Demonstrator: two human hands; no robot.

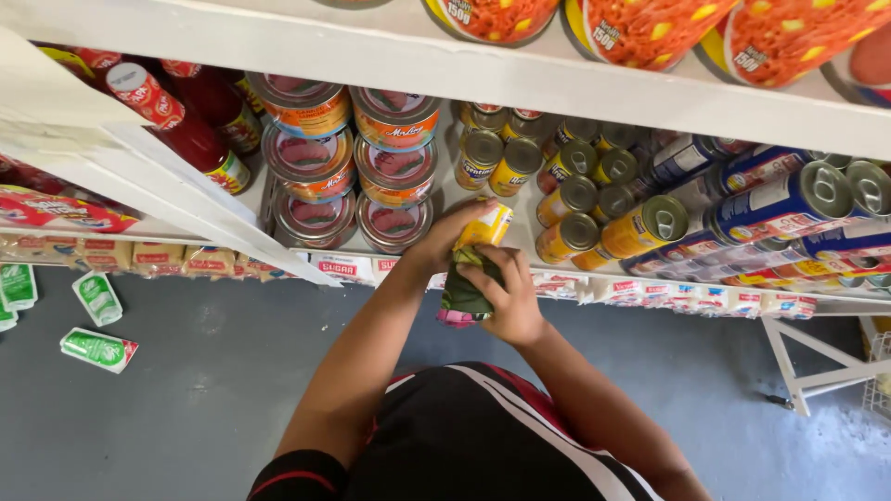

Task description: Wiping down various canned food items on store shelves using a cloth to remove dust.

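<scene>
Left hand: our left hand (445, 243) is wrapped around a small yellow can (486, 225), fingers closed on its side, holding it at the front edge of the white shelf (557, 93).
Right hand: our right hand (506, 297) is clamped on a dark green cloth (467, 289), pressing it up against the lower end of that can.
Hands together: the 2 hands meet on the same can, left above, right below, with the cloth between the right palm and the metal.
Yellow can: it is lifted clear of the rows, tilted, just in front of the shelf lip; we see only its upper part past our fingers.
Cloth: bunched and folded, mostly green with a pinkish edge at the bottom; we think it is a rag, though its pattern is too crumpled to tell.
Behind the hands: 2 stacks of wide round tins (357, 158) with red and orange labels stand just left of the can, 3 tiers high.
To the right: small yellow cans (575, 199) stand in rows, and beyond them blue cans (780, 199) lie on their sides with pull-tab ends facing us.
Far left: red sauce bottles (181, 116) lie tipped toward us on the same shelf.
Upper shelf: large cans with red and yellow labels (650, 28) sit overhead.
Floor: green sachets (97, 348) lie scattered on the grey floor (213, 390), well apart from our hands.
Clothing: a black shirt with red and white stripes (483, 436) fills the bottom of the view.
</scene>
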